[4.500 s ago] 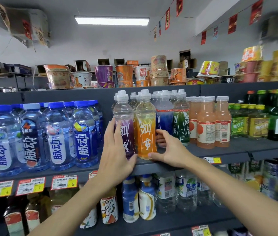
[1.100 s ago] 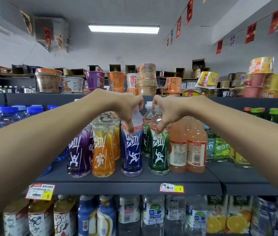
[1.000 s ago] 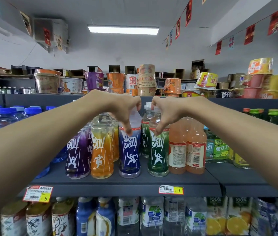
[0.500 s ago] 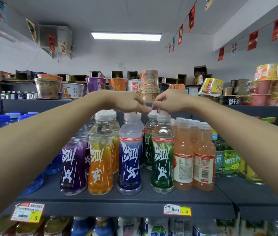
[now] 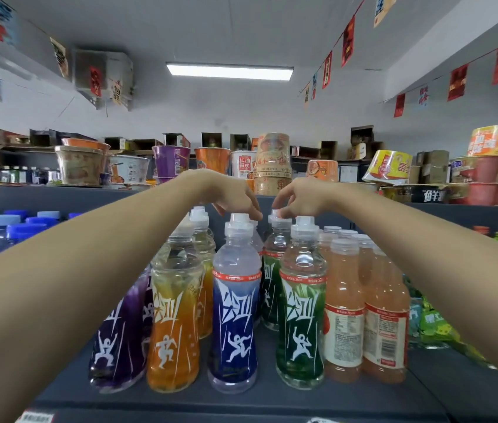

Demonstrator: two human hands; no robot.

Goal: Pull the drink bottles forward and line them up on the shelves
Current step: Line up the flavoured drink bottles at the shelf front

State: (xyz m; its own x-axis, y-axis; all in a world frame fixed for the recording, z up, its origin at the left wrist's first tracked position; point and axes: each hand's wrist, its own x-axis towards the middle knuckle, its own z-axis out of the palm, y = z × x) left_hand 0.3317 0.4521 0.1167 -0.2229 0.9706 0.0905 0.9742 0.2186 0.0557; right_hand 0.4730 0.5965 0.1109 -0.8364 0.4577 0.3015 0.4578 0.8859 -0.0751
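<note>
A small shop under a ceiling strip light, with noodle cups along the top. The grey shelf (image 5: 266, 398) below carries the drink bottles (image 5: 232, 315) upright in rows, the front row near its edge. The right hand (image 5: 302, 196) reaches over them, its grip narrow, pinching the white cap of the rear green bottle (image 5: 273, 270). The left hand (image 5: 232, 193) curls down at the cap of the rear blue bottle (image 5: 257, 239); whether that grip holds it, I cannot tell. The bottles look full, stiff and smooth, so probably heavy. Dragged by the cap they may tip; the narrow waist seems a surer hold. The labels show a white brush character and a running figure. One noodle cup (image 5: 244, 163) reads 红油面皮.
</note>
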